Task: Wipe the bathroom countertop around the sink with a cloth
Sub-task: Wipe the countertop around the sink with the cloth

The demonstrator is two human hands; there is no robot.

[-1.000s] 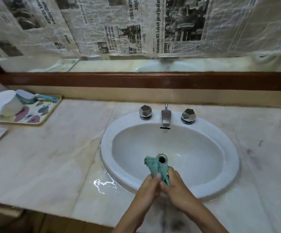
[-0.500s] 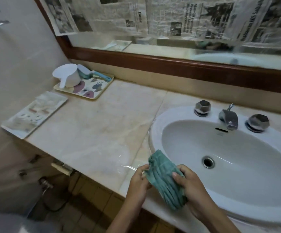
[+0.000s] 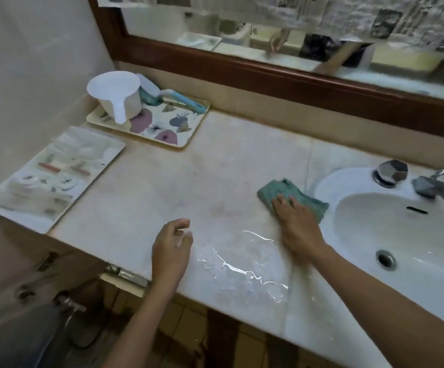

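A green cloth (image 3: pixel 279 191) lies flat on the pale marble countertop (image 3: pixel 189 192), just left of the white oval sink (image 3: pixel 369 235). My right hand (image 3: pixel 296 227) presses down on the cloth with its fingers spread over it. My left hand (image 3: pixel 171 248) hovers near the counter's front edge, fingers loosely curled and holding nothing. A patch of water (image 3: pixel 242 266) glistens on the counter between my two hands.
A patterned tray (image 3: pixel 167 126) at the back left carries a white scoop (image 3: pixel 116 98) and a blue-handled brush (image 3: pixel 178 99). A flat white tray (image 3: pixel 48 176) sits at the left end. The tap (image 3: pixel 438 187) and a knob (image 3: pixel 390 172) stand behind the basin. A wood-framed mirror runs along the back.
Both hands held the bunched cloth over the sink. Now the cloth is spread on the counter left of the sink under my right hand, and my left hand has let go.
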